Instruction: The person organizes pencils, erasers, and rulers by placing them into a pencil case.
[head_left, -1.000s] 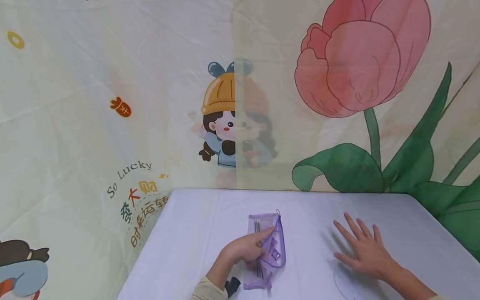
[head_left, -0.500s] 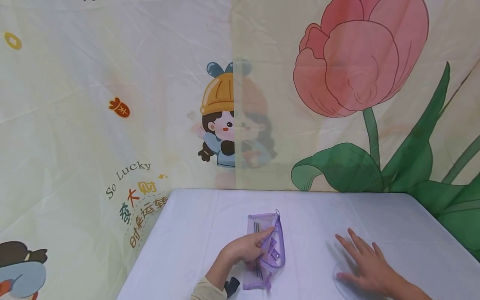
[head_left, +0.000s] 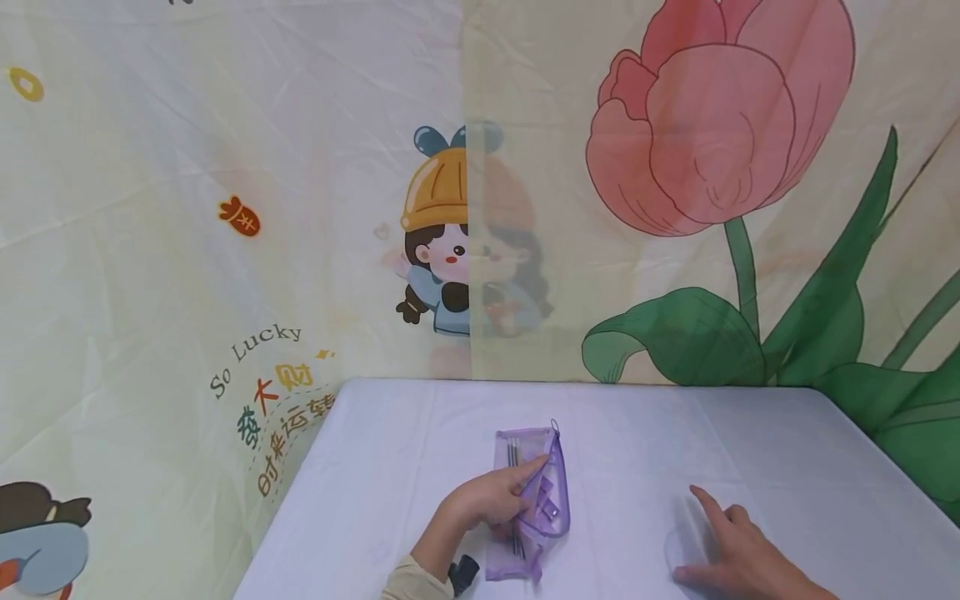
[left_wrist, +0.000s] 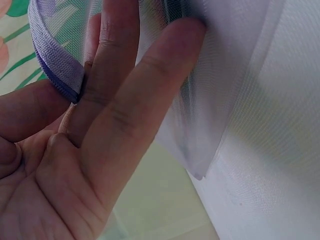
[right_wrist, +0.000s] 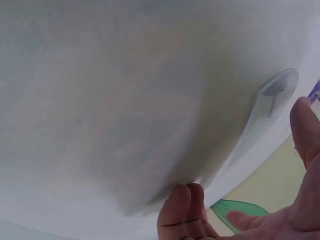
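A purple mesh pencil case (head_left: 506, 562) with a zip lies on the white table, its opening spread wide. Several slim dark-tipped sticks (head_left: 514, 454) show through its mesh. My left hand (head_left: 487, 497) holds the case by its opened side, index finger along the zip edge (left_wrist: 57, 67). On the right, my right hand (head_left: 738, 546) reaches low over a clear flat plastic piece (right_wrist: 272, 97) with a rounded end and a small hole. Thumb and index finger are spread apart around the piece, and the other fingers bend toward the table. Nothing shows held between them.
The white table (head_left: 405, 442) ends at a back edge against a printed curtain (head_left: 360, 192) with a tulip and cartoon figures. A small black device (head_left: 463, 575) sits by the left sleeve (head_left: 418, 581).
My right hand has moved down and toward me, over the clear plastic piece, and its spread fingers have drawn in. The left hand and pencil case have stayed in place.
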